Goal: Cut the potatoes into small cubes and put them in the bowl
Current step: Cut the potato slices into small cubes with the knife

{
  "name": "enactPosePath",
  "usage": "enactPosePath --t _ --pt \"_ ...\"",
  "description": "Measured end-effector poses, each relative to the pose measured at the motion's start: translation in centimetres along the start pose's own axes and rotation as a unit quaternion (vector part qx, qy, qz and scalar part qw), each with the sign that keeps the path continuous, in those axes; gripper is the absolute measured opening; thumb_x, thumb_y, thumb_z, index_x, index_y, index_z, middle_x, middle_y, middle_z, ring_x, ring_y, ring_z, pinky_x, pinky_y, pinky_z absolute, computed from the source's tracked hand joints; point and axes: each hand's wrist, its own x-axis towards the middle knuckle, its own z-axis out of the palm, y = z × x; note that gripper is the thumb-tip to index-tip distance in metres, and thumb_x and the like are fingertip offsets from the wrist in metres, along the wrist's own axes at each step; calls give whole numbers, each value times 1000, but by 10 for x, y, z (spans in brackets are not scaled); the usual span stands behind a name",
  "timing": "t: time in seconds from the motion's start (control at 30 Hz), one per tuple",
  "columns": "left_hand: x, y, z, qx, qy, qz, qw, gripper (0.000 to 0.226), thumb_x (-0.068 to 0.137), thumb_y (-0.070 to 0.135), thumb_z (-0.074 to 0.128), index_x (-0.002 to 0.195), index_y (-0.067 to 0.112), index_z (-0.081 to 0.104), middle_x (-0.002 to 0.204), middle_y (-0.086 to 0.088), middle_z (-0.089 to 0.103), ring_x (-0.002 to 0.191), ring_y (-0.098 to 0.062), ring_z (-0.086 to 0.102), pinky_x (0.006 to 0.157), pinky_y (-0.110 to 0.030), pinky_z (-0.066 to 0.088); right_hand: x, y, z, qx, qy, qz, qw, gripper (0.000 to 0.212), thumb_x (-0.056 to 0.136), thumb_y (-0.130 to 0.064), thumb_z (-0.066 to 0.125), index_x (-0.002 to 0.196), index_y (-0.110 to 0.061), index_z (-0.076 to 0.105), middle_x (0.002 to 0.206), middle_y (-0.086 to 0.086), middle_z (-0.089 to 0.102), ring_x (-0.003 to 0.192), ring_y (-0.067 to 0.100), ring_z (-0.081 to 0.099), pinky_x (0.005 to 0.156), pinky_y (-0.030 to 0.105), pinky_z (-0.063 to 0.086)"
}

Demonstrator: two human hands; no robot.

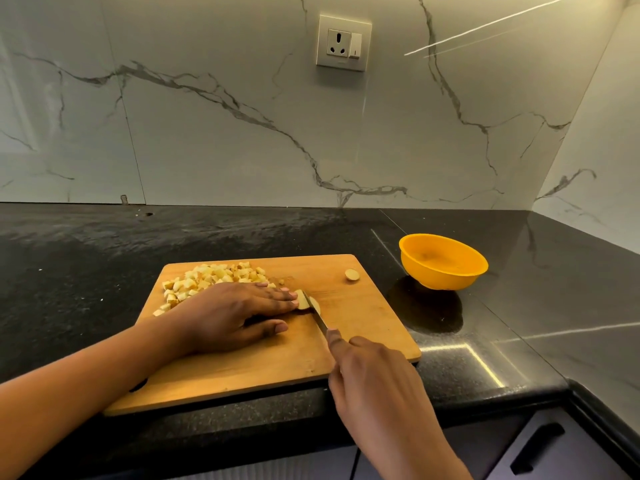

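A small potato piece (302,302) lies on the cutting board (363,306), pressed down by the straight fingertips of the left hand (235,313). The right hand (367,372) is curled round the knife (320,320), forefinger along its spine and blade set into the piece. Firm and probably wet-slick, the piece may skid, so pinning it close beside the blade suits it. The cubes (207,278) heaped behind are light and loose and would scoop best together toward the bowl (446,275) on the worktop (104,271).

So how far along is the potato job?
Done: a pile of cubes sits on the cutting board. In hand: the left hand steadies a potato piece while the right hand slices it with the knife. Left: the orange bowl looks empty, so the transfer remains; one end slice lies apart.
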Motion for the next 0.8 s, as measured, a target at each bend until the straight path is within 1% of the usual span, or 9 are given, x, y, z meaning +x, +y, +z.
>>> enactPosePath --t 0.1,0.17,0.3,0.37,0.47,0.63,0.73,0.8 --pt "-1 0 0 9 7 -2 1000 60 87 68 16 139 39 28 144 23 33 133 11 23 106 -5 9 16 2 8 -7 17 11 1000 49 102 -28 32 149 -23 23 118 -4 56 98 14 55 73 25 41" --pt "-2 0 0 17 14 -4 1000 61 88 69 14 139 38 29 143 22 34 132 11 24 107 -6 9 25 4 13 -2 25 17 1000 48 101 -28 33 149 -24 26 119 -4 57 100 14 55 76 26 43" --pt "-3 0 0 18 20 3 1000 61 89 68 14 137 36 36 139 21 41 129 11 29 108 -9 13 27 7 15 16 54 14 998 48 101 -30 33 148 -27 27 115 -7 57 95 9 54 74 22 38" --pt "-3 0 0 17 16 3 1000 61 88 69 12 136 37 34 138 23 40 128 13 28 106 -8 12 24 6 15 20 67 10 997 48 101 -31 32 149 -28 25 111 -9 56 88 7 51 69 20 35" --pt "-2 0 0 19 12 3 1000 62 87 70 11 136 38 32 138 25 37 128 14 26 106 -7 9 20 3 13 32 76 10 997 49 101 -32 33 149 -29 23 107 -11 55 86 7 51 68 18 34" --pt "-1 3 -2 20 10 4 1000 64 84 70 9 136 37 28 134 30 30 125 16 23 103 -2 3 18 -2 12 35 66 5 997 49 101 -32 33 149 -30 23 107 -12 55 87 9 53 69 19 38" --pt "-1 4 -3 26 11 6 1000 63 84 68 11 136 38 28 133 31 28 124 17 22 101 -1 1 18 -5 11 10 48 8 999 50 102 -29 34 150 -27 20 111 -8 55 85 8 50 68 20 39" --pt "-1 4 -3 24 12 6 1000 65 84 69 11 137 37 30 134 31 28 124 16 22 102 -1 1 22 -8 13 -19 22 9 1000 52 102 -24 36 150 -22 16 115 -4 54 87 11 50 67 22 38"
